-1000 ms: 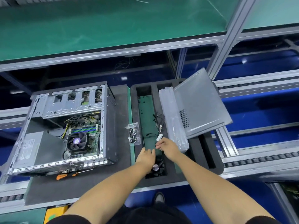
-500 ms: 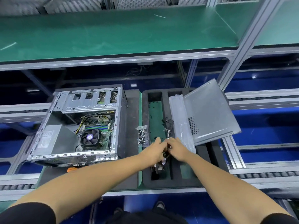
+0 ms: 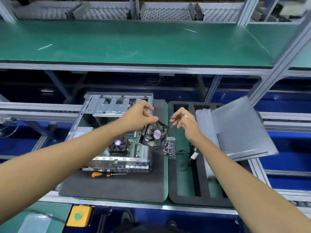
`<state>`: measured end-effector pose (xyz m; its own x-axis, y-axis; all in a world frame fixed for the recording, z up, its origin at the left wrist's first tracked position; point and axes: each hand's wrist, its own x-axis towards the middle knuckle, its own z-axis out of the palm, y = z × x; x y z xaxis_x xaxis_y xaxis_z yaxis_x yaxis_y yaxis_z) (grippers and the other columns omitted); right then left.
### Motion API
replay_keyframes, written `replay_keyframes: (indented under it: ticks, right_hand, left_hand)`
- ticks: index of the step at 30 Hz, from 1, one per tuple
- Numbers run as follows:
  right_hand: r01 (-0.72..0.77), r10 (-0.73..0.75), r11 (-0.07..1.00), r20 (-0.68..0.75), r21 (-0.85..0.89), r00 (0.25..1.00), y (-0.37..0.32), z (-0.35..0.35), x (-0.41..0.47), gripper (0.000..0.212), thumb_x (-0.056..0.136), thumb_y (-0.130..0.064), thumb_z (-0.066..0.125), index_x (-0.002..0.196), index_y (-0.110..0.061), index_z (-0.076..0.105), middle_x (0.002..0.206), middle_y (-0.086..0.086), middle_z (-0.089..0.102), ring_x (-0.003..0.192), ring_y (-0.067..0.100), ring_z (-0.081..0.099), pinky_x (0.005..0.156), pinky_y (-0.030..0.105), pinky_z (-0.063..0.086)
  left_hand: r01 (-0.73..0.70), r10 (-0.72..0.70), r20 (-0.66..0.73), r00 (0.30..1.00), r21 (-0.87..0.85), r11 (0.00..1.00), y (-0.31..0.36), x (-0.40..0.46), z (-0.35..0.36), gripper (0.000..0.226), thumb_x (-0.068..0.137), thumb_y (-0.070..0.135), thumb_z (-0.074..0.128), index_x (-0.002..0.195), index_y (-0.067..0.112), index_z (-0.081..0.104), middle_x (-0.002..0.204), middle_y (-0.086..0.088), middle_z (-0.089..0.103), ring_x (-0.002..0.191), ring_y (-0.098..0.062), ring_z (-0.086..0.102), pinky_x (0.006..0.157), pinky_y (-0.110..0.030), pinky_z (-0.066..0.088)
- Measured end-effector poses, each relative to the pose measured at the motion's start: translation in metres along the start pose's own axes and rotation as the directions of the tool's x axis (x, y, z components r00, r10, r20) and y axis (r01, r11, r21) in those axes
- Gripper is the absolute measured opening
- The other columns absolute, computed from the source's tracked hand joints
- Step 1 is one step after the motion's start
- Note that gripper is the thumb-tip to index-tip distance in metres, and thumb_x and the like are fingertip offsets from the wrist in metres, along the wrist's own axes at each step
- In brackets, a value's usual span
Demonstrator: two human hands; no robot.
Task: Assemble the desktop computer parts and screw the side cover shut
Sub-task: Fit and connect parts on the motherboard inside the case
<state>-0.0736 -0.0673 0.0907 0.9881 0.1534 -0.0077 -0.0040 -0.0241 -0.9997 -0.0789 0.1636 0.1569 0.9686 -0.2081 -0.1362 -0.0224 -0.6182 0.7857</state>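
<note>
An open computer case [image 3: 116, 108] lies on its side on a dark foam mat [image 3: 117, 185], motherboard and cooler showing inside. My left hand [image 3: 139, 115] holds a black case fan [image 3: 154, 136] by its top edge, hanging tilted over the case's right side. My right hand [image 3: 184, 122] pinches the fan's thin cable just to the fan's right. The grey side cover [image 3: 239, 128] leans across the right end of a black foam tray [image 3: 200, 187]. A small clear bag of screws [image 3: 169, 148] lies between case and tray. An orange-handled screwdriver [image 3: 101, 174] rests in front of the case.
A loose cable with a white connector [image 3: 193, 155] lies in the tray. A clear plastic sleeve [image 3: 203, 118] sits along the cover's left edge. A green shelf [image 3: 134, 44] spans above. A yellow box with a green button [image 3: 79, 216] sits near the front edge.
Both hands have risen from the foam tray, lifting the fan out of its slot and carrying it left toward the case. My view has tilted up and shifted left.
</note>
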Motion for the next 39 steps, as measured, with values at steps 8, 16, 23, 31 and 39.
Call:
replay_keyframes:
  ticks: [8,16,23,31,39]
  right_hand:
    - [0.016,-0.009,0.981,0.037,-0.193,0.999,0.015,0.118,0.028,0.021,0.063,-0.012,0.039,0.078,-0.004,0.051,0.084,0.002,0.050,0.086,0.020,0.040,0.076,0.034,0.030]
    - [-0.109,0.208,0.908,0.211,-0.404,0.955,0.050,0.176,0.037,0.031,0.072,-0.002,0.038,0.066,-0.028,0.055,0.059,-0.003,0.045,0.053,0.019,0.031,0.049,0.029,0.022]
    - [-0.119,0.299,0.839,0.267,-0.532,0.916,0.045,0.187,0.032,0.021,0.070,-0.017,0.036,0.063,-0.026,0.055,0.064,-0.004,0.053,0.060,0.024,0.044,0.054,0.036,0.033]
    - [-0.165,0.391,0.827,0.339,-0.537,0.856,0.056,0.202,0.036,0.020,0.082,-0.018,0.045,0.069,-0.019,0.060,0.059,-0.002,0.060,0.044,0.019,0.052,0.043,0.028,0.041]
    - [-0.209,0.430,0.833,0.363,-0.511,0.827,0.078,0.212,0.045,0.021,0.094,-0.005,0.047,0.076,-0.006,0.059,0.056,0.001,0.062,0.041,0.019,0.054,0.039,0.023,0.040]
  left_hand:
    - [0.104,-0.112,0.065,0.992,0.120,0.987,-0.091,-0.023,-0.092,0.004,0.095,0.032,0.070,0.092,0.031,0.073,0.090,0.000,0.071,0.078,-0.027,0.062,0.070,-0.035,0.049]
    - [0.177,-0.279,0.315,0.907,0.315,0.932,-0.171,-0.025,-0.103,0.021,0.105,0.011,0.052,0.110,0.013,0.072,0.118,0.000,0.060,0.104,-0.027,0.063,0.063,-0.025,0.045]
    - [0.074,-0.322,0.601,0.731,0.400,0.914,-0.188,-0.018,-0.087,0.043,0.107,0.042,0.039,0.136,0.013,0.053,0.145,-0.005,0.050,0.131,-0.025,0.048,0.109,-0.038,0.038]
    - [0.152,-0.326,0.841,0.432,0.289,0.945,-0.189,-0.021,-0.075,0.084,0.094,0.079,0.026,0.161,0.027,0.021,0.159,0.012,0.029,0.141,-0.007,0.027,0.112,-0.027,0.021]
    - [-0.014,-0.351,0.885,0.306,0.373,0.928,-0.192,-0.001,-0.085,0.022,0.109,0.035,0.043,0.092,0.029,0.054,0.090,0.005,0.053,0.090,-0.016,0.049,0.085,-0.030,0.041]
